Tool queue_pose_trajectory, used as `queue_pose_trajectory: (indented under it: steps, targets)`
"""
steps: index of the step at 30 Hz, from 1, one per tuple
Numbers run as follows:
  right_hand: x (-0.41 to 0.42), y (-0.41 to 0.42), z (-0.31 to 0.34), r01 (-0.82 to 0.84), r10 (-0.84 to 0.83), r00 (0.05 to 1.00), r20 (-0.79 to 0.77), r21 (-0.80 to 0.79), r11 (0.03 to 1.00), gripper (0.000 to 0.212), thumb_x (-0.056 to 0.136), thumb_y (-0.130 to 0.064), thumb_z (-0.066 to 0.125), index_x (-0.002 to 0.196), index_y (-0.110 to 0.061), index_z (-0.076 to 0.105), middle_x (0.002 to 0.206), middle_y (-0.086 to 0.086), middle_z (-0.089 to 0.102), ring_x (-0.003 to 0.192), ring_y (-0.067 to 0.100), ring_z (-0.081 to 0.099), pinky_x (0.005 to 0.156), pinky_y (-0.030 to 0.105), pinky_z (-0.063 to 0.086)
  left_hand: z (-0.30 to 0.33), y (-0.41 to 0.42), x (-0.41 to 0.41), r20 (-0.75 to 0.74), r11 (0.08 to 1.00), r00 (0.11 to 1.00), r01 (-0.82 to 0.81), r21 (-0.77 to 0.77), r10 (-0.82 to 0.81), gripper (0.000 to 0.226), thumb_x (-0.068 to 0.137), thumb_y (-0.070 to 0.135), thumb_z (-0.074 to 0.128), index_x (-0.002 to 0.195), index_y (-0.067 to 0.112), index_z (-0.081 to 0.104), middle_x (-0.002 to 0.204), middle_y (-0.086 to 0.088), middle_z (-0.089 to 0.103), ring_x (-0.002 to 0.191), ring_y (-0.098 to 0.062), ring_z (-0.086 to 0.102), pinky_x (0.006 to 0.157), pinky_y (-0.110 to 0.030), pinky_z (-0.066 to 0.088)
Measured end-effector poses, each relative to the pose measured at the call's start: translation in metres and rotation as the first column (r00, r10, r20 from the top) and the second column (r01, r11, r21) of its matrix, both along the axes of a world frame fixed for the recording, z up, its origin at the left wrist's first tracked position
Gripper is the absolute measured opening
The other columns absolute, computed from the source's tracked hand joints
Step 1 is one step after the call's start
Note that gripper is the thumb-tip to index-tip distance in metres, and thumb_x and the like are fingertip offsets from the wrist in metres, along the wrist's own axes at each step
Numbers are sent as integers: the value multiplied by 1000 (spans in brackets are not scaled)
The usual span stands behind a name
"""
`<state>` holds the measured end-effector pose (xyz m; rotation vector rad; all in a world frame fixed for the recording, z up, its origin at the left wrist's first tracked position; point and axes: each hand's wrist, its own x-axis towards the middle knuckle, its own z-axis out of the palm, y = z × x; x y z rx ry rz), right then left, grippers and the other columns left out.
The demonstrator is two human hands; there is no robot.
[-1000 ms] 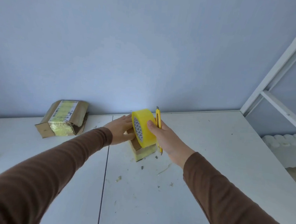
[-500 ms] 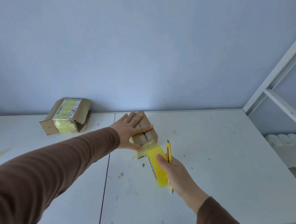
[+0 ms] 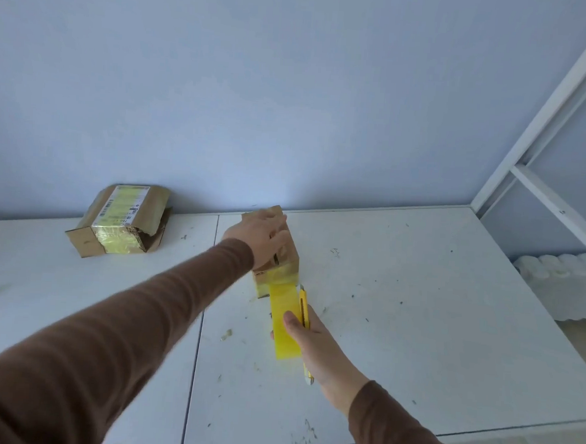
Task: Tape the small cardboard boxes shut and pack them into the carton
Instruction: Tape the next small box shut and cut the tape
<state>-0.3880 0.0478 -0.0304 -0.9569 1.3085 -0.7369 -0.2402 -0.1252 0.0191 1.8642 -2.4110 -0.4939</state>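
A pale blue wall rises behind the scuffed white table (image 3: 400, 297), with a white shelf frame (image 3: 549, 110) off to my right. Half a second ago my left hand (image 3: 261, 235) lay flat with fingers spread over the flaps; now it has slid toward the far end of the small box (image 3: 284, 255) and presses down on its top, fingers fairly straight as far as the blur lets me tell. A second ago the tape roll (image 3: 283, 324) sat up on the box; since then my right hand (image 3: 315, 346) has drawn it back toward me and lower, so a strip of yellow tape runs from the box's near top edge down to the roll. That hand grips the roll with the thumb on its face, and the yellow knife (image 3: 304, 311) is tucked alongside it in the same grip.

I judge the strip is laid across the seam and the cut comes next; this box is nearly sealed, packing not yet begun.

The box stands at the middle of the table near the wall, plain brown, with glossy yellow tape over its near end. A second box (image 3: 123, 221), labelled and taped but ragged at one end, lies well apart to the left. I see no carton.
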Motion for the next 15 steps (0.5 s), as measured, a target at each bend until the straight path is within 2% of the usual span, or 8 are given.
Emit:
queue_pose_trajectory:
  steps: [2, 3, 6, 8, 10, 12, 13, 15]
  targets:
    - [1, 1, 1, -3, 3, 1000, -1, 7, 1000, 32, 92, -56, 55, 119, -41, 62, 121, -3, 71, 120, 19, 64, 113, 47, 44, -21, 10, -17, 137, 992, 990, -21, -124, 38, 62, 102, 57, 29, 157, 28, 29, 161, 0, 32, 144, -26, 30, 111, -44, 33]
    - [1, 1, 0, -8, 8, 1000, 1, 7, 1000, 28, 95, -53, 55, 121, -43, 61, 122, -5, 70, 120, 18, 64, 113, 45, 44, -30, 14, -24, 142, 986, 988, -38, -164, 61, 67, 101, 61, 26, 158, 25, 26, 160, -3, 31, 145, -27, 27, 114, -45, 28]
    - [1, -1, 0, -14, 13, 1000, 26, 40, 999, 31, 104, -40, 53, 136, -40, 55, 127, -10, 70, 122, 13, 63, 109, 35, 44, -44, 9, -27, 60, 989, 996, -59, -138, 68, 77, 99, 69, 20, 160, 22, 21, 169, -7, 13, 156, -24, 4, 126, -44, 5]
    - [4, -3, 0, -30, 27, 999, 43, 65, 997, 32, 103, -39, 54, 136, -38, 55, 127, -8, 70, 123, 12, 63, 103, 30, 45, -43, 1, -23, 60, 995, 998, 19, -93, -14, 81, 98, 71, 21, 160, 20, 19, 171, -8, 2, 157, -21, -7, 127, -42, -3]
    - [9, -4, -1, -36, 30, 996, 79, 84, 996, 33, 99, -43, 56, 132, -42, 55, 125, -15, 69, 119, 7, 63, 104, 29, 46, -37, -4, -23, 56, 993, 994, 96, -65, -93, 80, 98, 71, 26, 159, 19, 23, 171, -8, 2, 157, -21, -6, 127, -41, -2]
    - [14, -6, 3, -58, 50, 995, 89, 85, 995, 25, 101, -48, 54, 126, -45, 53, 118, -25, 66, 109, -7, 60, 98, 18, 46, -34, -7, -26, 36, 990, 993, 113, -81, -111, 78, 97, 72, 30, 155, 18, 30, 170, -8, 11, 157, -22, 1, 127, -43, 1]
    - [15, -6, 5, -57, 48, 994, 97, 86, 995, 26, 101, -52, 53, 126, -45, 53, 118, -24, 66, 109, -8, 60, 98, 19, 46, -35, -7, -27, 35, 989, 994, 105, -103, -102, 79, 96, 73, 31, 153, 19, 32, 168, -8, 16, 157, -23, 3, 127, -43, 1]
    - [18, -7, 0, -65, 56, 992, 110, 86, 994, 36, 100, -56, 51, 132, -40, 53, 124, -10, 70, 111, 2, 66, 105, 28, 47, -41, -5, -29, 78, 986, 993, 98, -138, -88, 89, 90, 81, 22, 157, 22, 27, 169, -9, 13, 157, -23, 1, 127, -44, 0]
